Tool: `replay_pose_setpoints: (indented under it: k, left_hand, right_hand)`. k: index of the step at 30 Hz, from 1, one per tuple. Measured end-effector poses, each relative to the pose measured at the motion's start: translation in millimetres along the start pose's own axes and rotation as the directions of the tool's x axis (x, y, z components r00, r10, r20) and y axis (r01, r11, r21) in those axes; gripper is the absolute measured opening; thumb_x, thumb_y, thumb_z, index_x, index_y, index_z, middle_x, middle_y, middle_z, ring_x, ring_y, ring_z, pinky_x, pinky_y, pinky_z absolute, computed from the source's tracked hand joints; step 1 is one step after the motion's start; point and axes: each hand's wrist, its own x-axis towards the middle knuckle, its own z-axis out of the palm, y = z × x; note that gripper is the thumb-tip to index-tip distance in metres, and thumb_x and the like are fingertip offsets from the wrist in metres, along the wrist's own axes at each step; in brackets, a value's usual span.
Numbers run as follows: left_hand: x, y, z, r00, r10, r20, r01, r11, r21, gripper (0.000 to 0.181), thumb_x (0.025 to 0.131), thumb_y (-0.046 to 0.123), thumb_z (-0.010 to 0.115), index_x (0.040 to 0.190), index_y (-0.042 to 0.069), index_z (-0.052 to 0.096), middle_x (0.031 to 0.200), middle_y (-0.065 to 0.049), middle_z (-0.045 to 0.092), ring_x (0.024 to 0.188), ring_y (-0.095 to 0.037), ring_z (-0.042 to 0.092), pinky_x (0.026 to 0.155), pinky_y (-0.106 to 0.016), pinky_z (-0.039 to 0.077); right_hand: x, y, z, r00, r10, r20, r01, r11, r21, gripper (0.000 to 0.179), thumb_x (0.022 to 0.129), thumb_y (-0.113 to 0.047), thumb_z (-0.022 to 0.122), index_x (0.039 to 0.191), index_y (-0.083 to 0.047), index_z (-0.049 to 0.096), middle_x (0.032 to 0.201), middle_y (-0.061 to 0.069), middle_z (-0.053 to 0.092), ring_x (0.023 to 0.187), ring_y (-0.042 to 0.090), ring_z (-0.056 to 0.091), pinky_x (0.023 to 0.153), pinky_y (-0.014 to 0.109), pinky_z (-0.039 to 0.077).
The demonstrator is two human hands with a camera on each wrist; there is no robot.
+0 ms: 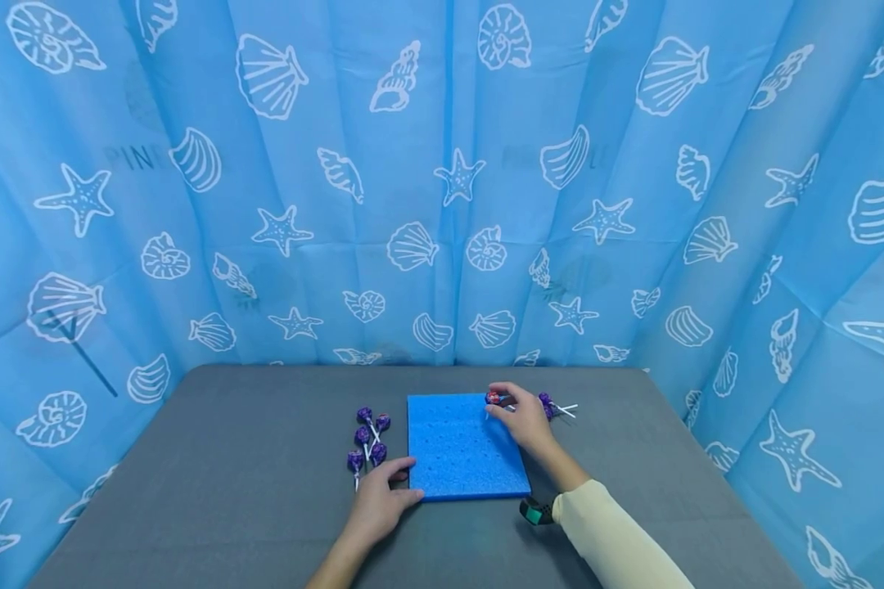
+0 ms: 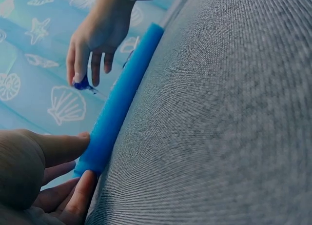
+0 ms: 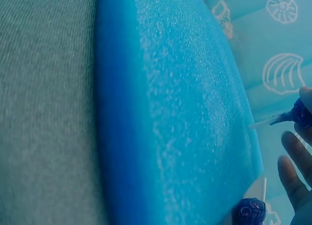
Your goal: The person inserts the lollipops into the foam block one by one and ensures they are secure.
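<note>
A square blue foam block (image 1: 467, 458) with small holes in its top lies on the table. My right hand (image 1: 523, 417) is over its far right corner, pinching a wrapped lollipop (image 1: 493, 398) by the candy end between thumb and finger. The lollipop's white stick (image 3: 262, 123) points down toward the foam, its tip right at the surface in the right wrist view. My left hand (image 1: 379, 501) grips the block's near left corner, thumb (image 2: 68, 149) on one side and fingers on the other. More purple-wrapped lollipops (image 1: 363, 436) lie just left of the block.
A few more purple lollipops (image 1: 547, 402) lie right of the block, beside the right hand; one lollipop (image 3: 251, 211) shows low in the right wrist view. The grey table (image 1: 228, 466) backs onto a blue curtain (image 1: 442, 204) with white seashells. A dark band (image 1: 536, 511) circles the right wrist.
</note>
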Motion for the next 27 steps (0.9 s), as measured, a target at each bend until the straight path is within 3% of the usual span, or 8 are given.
replay_pose_setpoints:
  k: [8, 21, 27]
  left_hand:
    - [0.0, 0.1, 0.0, 1.000, -0.002, 0.007, 0.002, 1.000, -0.020, 0.048, 0.080, 0.015, 0.080, 0.125, 0.011, 0.064, 0.116, -0.012, 0.063, 0.106, -0.029, 0.061, 0.081, -0.042, 0.054]
    - [-0.3, 2.2, 0.9, 1.000, -0.019, 0.002, 0.019, 1.000, -0.020, 0.048, 0.080, 0.014, 0.079, 0.126, 0.011, 0.063, 0.116, -0.011, 0.064, 0.107, -0.029, 0.061, 0.081, -0.041, 0.054]
    - [-0.6, 2.3, 1.3, 1.000, -0.014, -0.005, 0.014, 1.000, -0.017, 0.049, 0.081, 0.013, 0.079, 0.126, 0.010, 0.063, 0.115, -0.012, 0.064, 0.104, -0.028, 0.062, 0.079, -0.040, 0.055]
  right_hand:
    - [-0.4, 2, -11, 0.999, -0.043, -0.010, 0.042, 0.998, -0.036, 0.043, 0.088, -0.016, 0.074, 0.127, -0.004, 0.060, 0.122, 0.014, 0.063, 0.114, 0.031, 0.055, 0.094, 0.051, 0.045]
    - [0.2, 18, -32, 0.985, -0.139, -0.103, 0.123, 0.980, -0.155, 0.035, 0.088, -0.007, 0.072, 0.121, -0.002, 0.063, 0.117, 0.018, 0.063, 0.108, 0.037, 0.054, 0.089, 0.055, 0.044]
    - [-1.1, 24, -37, 0.987, -0.142, -0.079, 0.124, 0.973, -0.192, 0.035, 0.088, -0.005, 0.071, 0.122, 0.000, 0.062, 0.120, 0.019, 0.063, 0.111, 0.037, 0.052, 0.093, 0.057, 0.042]
